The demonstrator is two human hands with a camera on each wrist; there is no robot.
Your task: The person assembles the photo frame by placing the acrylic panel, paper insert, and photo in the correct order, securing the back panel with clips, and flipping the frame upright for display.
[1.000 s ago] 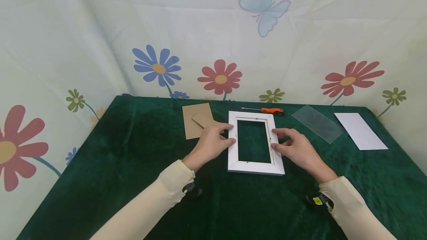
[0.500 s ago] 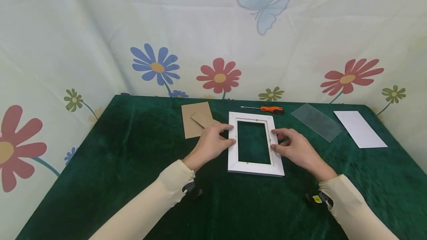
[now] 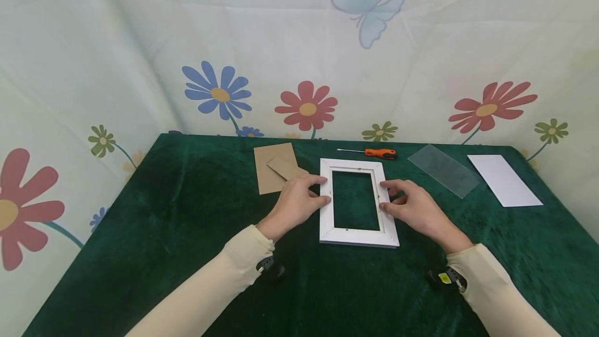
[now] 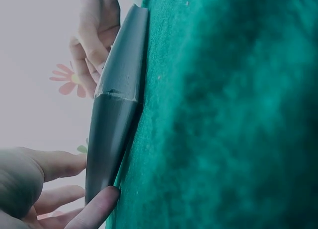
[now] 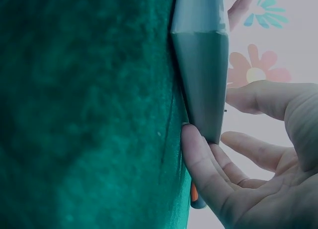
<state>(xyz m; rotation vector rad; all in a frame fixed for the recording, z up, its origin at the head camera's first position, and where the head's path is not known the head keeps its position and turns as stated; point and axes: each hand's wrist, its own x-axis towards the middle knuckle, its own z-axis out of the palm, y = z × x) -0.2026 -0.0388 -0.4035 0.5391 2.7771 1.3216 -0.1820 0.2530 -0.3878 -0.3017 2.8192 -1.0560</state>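
Note:
A white picture frame (image 3: 357,236) lies on the green cloth, with small fittings along its inner edge and the cloth showing through its opening. My left hand (image 3: 294,203) grips its left side, thumb and index finger on the upper face. On the opposite side, my right hand (image 3: 420,211) holds the frame the same way. From the left wrist, the frame's outer edge (image 4: 117,65) appears close up, with left-hand fingertips (image 4: 102,201) against it. The right wrist view has fingers (image 5: 196,152) at the other end of the edge (image 5: 203,70).
Brown backing board (image 3: 270,183), partly behind my left hand, lies at the left with a smaller brown piece (image 3: 286,167) on it. An orange-handled screwdriver (image 3: 381,153) lies beyond the frame. To the right are a clear sheet (image 3: 444,170) and a white sheet (image 3: 504,181). A flowered curtain (image 3: 290,25) stands behind.
The frame and both hands have shifted very slightly nearer, widening the gap to the screwdriver. The head view has tilted a little. Both hands keep their hold.

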